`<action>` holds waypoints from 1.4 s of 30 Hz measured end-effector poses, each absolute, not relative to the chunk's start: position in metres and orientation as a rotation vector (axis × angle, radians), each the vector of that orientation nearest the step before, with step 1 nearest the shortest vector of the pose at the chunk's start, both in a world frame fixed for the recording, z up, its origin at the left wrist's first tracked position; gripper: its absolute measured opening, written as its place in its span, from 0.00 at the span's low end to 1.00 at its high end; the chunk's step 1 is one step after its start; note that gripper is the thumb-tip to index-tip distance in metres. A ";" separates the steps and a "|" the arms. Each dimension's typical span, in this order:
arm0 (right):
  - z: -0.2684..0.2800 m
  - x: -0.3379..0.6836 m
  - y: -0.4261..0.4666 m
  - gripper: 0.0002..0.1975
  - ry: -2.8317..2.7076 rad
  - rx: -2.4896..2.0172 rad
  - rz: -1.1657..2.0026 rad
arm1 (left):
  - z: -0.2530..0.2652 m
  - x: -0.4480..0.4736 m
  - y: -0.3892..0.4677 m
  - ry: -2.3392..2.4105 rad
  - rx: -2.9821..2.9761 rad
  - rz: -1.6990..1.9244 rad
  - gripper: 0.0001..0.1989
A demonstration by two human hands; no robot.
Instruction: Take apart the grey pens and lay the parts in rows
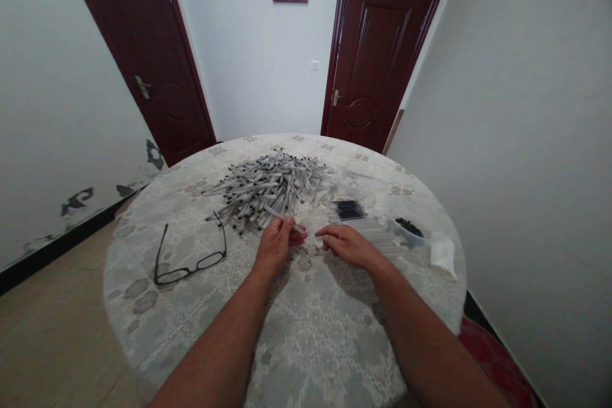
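Note:
My left hand (277, 241) is closed around a slim, whitish pen (273, 212), whose lower end points toward my right hand. Just to the right, my right hand (348, 245) has its index finger pointing at the pen's end, apart from it. The other fingers are curled in, and whatever they may hold is too small to make out. Behind my left hand lies a large heap of similar pens (258, 188) with dark ends. Beyond my right hand are a bundle of thin rods with black ends (349, 209) and a row of clear tubes (377, 234).
Black-framed glasses (191, 269) lie unfolded on the left of the round table (306, 344), which has a patterned cloth. To the right stand a clear bowl (411, 239) of small black pieces (408, 226) and a folded white tissue or packet (443, 257).

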State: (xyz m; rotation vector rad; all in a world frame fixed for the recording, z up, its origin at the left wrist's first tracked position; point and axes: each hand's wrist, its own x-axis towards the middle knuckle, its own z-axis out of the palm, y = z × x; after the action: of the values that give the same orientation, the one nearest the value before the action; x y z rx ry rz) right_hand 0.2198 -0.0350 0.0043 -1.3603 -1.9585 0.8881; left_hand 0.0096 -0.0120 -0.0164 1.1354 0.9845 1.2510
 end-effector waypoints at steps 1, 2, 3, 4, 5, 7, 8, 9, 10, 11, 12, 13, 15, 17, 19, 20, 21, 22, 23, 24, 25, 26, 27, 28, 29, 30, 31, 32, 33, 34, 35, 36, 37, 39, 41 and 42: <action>0.008 0.225 -0.033 0.15 -1.979 -1.392 0.908 | -0.017 0.010 -0.013 1.004 1.171 1.229 0.22; 0.011 0.230 -0.030 0.14 -1.974 -1.431 0.920 | -0.017 0.011 -0.013 1.018 1.206 1.206 0.22; 0.016 0.235 -0.025 0.12 -1.943 -1.474 0.921 | -0.018 0.011 -0.014 1.027 1.245 1.183 0.22; 0.021 0.240 -0.019 0.10 -1.880 -1.514 0.898 | -0.019 0.012 -0.014 1.032 1.289 1.161 0.21; 0.026 0.245 -0.012 0.09 -1.788 -1.543 0.848 | -0.019 0.013 -0.015 1.035 1.334 1.142 0.21; 0.036 0.255 0.003 0.13 -1.549 -1.543 0.684 | -0.020 0.014 -0.016 1.034 1.410 1.123 0.20; 0.040 0.259 0.010 0.17 -1.433 -1.512 0.604 | -0.020 0.014 -0.016 1.029 1.443 1.120 0.20; 0.044 0.263 0.015 0.22 -1.339 -1.474 0.542 | -0.019 0.014 -0.017 1.025 1.472 1.121 0.19; 0.046 0.266 0.019 0.26 -1.275 -1.440 0.500 | -0.018 0.014 -0.017 1.024 1.498 1.124 0.19; 0.047 0.268 0.020 0.29 -1.242 -1.419 0.476 | -0.017 0.014 -0.018 1.030 1.522 1.126 0.18; 0.047 0.267 0.020 0.30 -1.233 -1.411 0.467 | -0.016 0.013 -0.018 1.038 1.547 1.122 0.18; 0.045 0.265 0.017 0.29 -1.243 -1.412 0.471 | -0.016 0.013 -0.019 1.049 1.571 1.113 0.17; 0.040 0.254 0.006 0.23 -1.302 -1.406 0.530 | -0.015 0.013 -0.019 1.068 1.628 1.073 0.17; 0.032 0.238 -0.009 0.19 -1.377 -1.366 0.647 | -0.016 0.014 -0.019 1.077 1.719 1.022 0.16; 0.024 0.219 -0.023 0.18 -1.431 -1.310 0.742 | -0.016 0.014 -0.020 1.069 1.840 0.993 0.15; 0.020 0.211 -0.029 0.18 -1.450 -1.282 0.768 | -0.017 0.014 -0.020 1.057 1.895 0.991 0.14; 0.017 0.204 -0.034 0.17 -1.466 -1.256 0.783 | -0.017 0.015 -0.019 1.044 1.940 0.994 0.14; 0.014 0.199 -0.038 0.16 -1.478 -1.232 0.790 | -0.018 0.015 -0.019 1.031 1.973 0.998 0.13; 0.011 0.195 -0.040 0.14 -1.486 -1.211 0.789 | -0.019 0.015 -0.019 1.020 1.993 1.001 0.13; 0.009 0.193 -0.042 0.12 -1.488 -1.194 0.784 | -0.019 0.015 -0.019 1.012 2.004 1.004 0.13; 0.007 0.192 -0.043 0.11 -1.484 -1.181 0.780 | -0.020 0.016 -0.018 1.005 2.009 1.005 0.13; 0.005 0.193 -0.043 0.10 -1.471 -1.173 0.778 | -0.020 0.016 -0.018 1.002 2.005 1.008 0.13; 0.004 0.194 -0.043 0.10 -1.448 -1.165 0.782 | -0.020 0.016 -0.018 1.002 1.988 1.013 0.13; 0.004 0.196 -0.043 0.10 -1.414 -1.158 0.790 | -0.019 0.016 -0.017 1.008 1.959 1.015 0.13; 0.003 0.199 -0.042 0.10 -1.374 -1.150 0.802 | -0.018 0.015 -0.017 1.019 1.914 1.014 0.13; 0.003 0.201 -0.041 0.10 -1.333 -1.145 0.816 | -0.017 0.015 -0.016 1.034 1.855 1.008 0.13; 0.003 0.204 -0.040 0.10 -1.303 -1.145 0.833 | -0.015 0.014 -0.016 1.054 1.787 1.004 0.14; 0.003 0.207 -0.039 0.11 -1.290 -1.154 0.848 | -0.014 0.012 -0.015 1.070 1.717 1.006 0.14; 0.002 0.209 -0.038 0.11 -1.298 -1.171 0.854 | -0.014 0.011 -0.014 1.081 1.644 1.018 0.15; 0.002 0.211 -0.037 0.10 -1.329 -1.197 0.844 | -0.014 0.009 -0.013 1.080 1.566 1.042 0.17; 0.001 0.212 -0.037 0.09 -1.380 -1.230 0.811 | -0.014 0.008 -0.012 1.068 1.487 1.070 0.18; 0.000 0.213 -0.037 0.08 -1.446 -1.263 0.748 | -0.015 0.007 -0.011 1.048 1.414 1.097 0.19; -0.001 0.213 -0.038 0.06 -1.528 -1.284 0.662 | -0.015 0.006 -0.010 1.026 1.352 1.118 0.20; -0.003 0.213 -0.039 0.04 -1.722 -1.274 0.441 | -0.016 0.005 -0.010 1.002 1.289 1.129 0.22; -0.003 0.212 -0.041 0.05 -1.913 -1.209 0.219 | -0.015 0.006 -0.011 1.014 1.333 1.107 0.21; -0.002 0.211 -0.042 0.07 -1.991 -1.181 0.124 | -0.013 0.006 -0.012 1.019 1.378 1.089 0.20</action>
State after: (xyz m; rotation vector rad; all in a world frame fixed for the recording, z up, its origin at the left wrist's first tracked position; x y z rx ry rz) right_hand 0.2110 -0.0422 -0.0019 -1.1805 -1.9909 0.1239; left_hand 0.0064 -0.0123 -0.0134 1.3775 1.0192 1.0893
